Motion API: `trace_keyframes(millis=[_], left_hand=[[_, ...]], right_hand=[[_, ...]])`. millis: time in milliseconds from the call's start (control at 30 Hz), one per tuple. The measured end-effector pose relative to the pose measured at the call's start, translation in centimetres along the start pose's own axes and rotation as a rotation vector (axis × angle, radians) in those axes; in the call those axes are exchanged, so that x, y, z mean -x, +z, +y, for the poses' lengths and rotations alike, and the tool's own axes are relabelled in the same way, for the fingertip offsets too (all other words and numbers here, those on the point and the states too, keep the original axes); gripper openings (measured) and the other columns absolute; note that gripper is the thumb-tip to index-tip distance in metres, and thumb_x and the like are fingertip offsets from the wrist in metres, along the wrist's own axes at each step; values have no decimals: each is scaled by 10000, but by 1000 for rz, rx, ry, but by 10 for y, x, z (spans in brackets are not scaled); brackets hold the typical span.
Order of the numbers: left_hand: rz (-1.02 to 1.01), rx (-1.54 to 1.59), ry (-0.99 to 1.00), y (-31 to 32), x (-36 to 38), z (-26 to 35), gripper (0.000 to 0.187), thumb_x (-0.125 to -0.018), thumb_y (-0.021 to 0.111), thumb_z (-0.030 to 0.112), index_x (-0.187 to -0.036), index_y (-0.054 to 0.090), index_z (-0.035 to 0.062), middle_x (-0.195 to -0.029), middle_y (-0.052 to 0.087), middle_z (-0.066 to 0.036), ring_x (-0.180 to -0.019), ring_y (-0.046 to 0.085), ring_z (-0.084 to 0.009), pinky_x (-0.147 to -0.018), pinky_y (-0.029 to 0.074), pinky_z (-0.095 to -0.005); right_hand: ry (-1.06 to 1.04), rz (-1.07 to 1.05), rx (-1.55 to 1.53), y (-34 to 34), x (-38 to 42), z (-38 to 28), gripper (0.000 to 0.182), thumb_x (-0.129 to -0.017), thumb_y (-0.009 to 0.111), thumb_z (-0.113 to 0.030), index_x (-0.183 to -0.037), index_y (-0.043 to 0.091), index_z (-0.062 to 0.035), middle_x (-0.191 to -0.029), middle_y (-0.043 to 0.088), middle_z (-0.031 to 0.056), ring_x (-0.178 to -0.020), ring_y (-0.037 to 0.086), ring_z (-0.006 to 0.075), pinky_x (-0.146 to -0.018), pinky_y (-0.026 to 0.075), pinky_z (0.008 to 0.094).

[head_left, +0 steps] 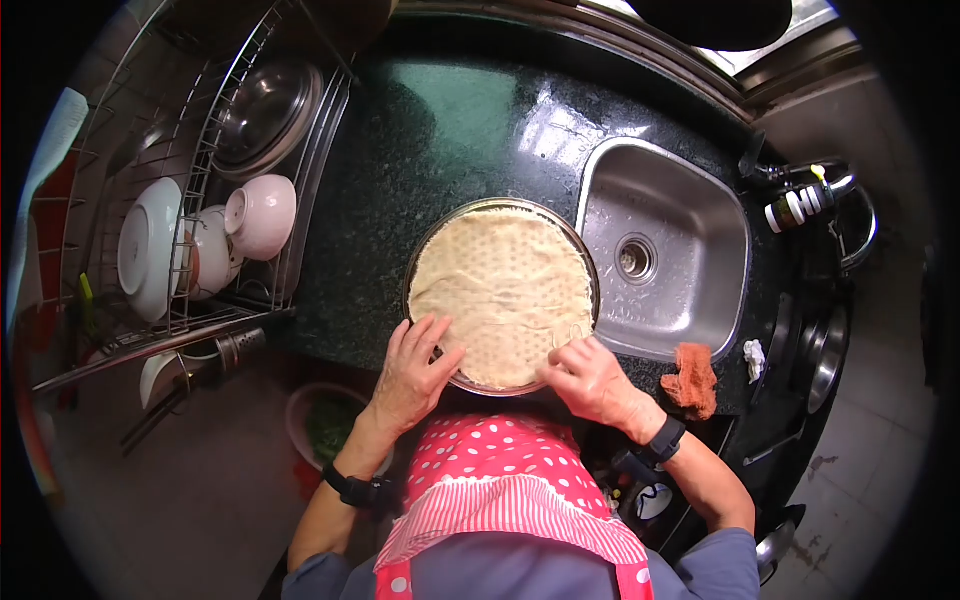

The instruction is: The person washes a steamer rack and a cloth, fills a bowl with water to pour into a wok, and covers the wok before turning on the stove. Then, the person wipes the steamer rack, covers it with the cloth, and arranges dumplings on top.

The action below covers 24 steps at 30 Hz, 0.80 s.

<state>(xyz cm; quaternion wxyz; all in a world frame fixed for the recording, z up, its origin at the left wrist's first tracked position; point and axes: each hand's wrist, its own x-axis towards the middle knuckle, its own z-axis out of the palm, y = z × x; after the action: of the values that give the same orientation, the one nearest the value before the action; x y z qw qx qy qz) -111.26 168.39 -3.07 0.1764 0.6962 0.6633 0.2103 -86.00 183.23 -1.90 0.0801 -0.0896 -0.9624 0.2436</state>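
Observation:
A thin cream cloth (500,290) covers a round metal tray (597,285) that sits on the counter beside the sink. Rows of dots show through the cloth, and a few wrinkles cross its middle. At the lower left rim, my left hand (412,365) has its fingers spread, the tips touching the cloth's edge. My right hand (590,378) is closed at the lower right rim, thumb and fingers pinching the edge of the cloth. Whatever lies under the cloth is hidden.
A steel sink (690,215) is to the right, with an orange rag (692,382) by its near corner. On the left a wire dish rack (315,190) holds bowls (262,217) and plates. A bowl of greens (330,425) stands low at the left.

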Motion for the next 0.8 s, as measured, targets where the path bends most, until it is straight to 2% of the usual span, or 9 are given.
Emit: trace_keyframes(millis=[167, 267, 400, 500, 633, 800], left_hand=[[-38, 67, -34, 0, 7, -8, 281, -783, 695, 91, -1054, 624, 73, -1342, 446, -184, -1284, 395, -380, -1063, 292, -539], [-57, 46, -42, -6, 6, -5, 268, -791, 688, 94, -1048, 618, 73, -1371, 420, -192, -1307, 367, -388, -1072, 277, -542], [-52, 24, -2, -16, 8, 4, 300, -781, 698, 138, -1063, 614, 81, -1386, 406, -186, -1321, 348, -383, -1074, 241, -577], [-165, 36, 51, -10, 17, 3, 327, -768, 709, 155, -1072, 610, 83, -1382, 411, -174, -1319, 354, -376, -1070, 239, -588], [-170, 77, -6, -7, 22, 1, 337, -769, 711, 155, -1079, 600, 86, -1367, 427, -164, -1316, 360, -367, -1072, 242, -583], [-168, 44, 21, -12, 27, -1, 369, -766, 718, 177, -1102, 589, 95, -1378, 415, -171, -1317, 354, -378, -1073, 235, -590]], right_hand=[[16, -120, -59, 13, 2, -13, 336, -720, 611, -137, -1053, 620, -94, -959, 552, 74, -933, 539, 221, -838, 403, 380], [27, -88, -58, 8, 2, -15, 359, -700, 644, -116, -1059, 633, -120, -960, 557, 69, -920, 537, 228, -825, 406, 370], [27, -44, -121, 3, 9, -13, 371, -700, 654, -92, -1070, 624, -102, -976, 560, 82, -935, 541, 243, -838, 406, 383], [250, 177, 59, 3, 10, -8, 351, -718, 653, -78, -1061, 583, -63, -1035, 554, 98, -976, 548, 274, -865, 398, 421], [235, 165, 176, 12, 17, 9, 297, -721, 647, -74, -1009, 576, -54, -1008, 557, 88, -973, 551, 266, -869, 395, 424], [289, 189, 85, -3, 7, 11, 246, -734, 654, -30, -973, 606, -58, -972, 577, 98, -941, 560, 275, -843, 405, 415]])
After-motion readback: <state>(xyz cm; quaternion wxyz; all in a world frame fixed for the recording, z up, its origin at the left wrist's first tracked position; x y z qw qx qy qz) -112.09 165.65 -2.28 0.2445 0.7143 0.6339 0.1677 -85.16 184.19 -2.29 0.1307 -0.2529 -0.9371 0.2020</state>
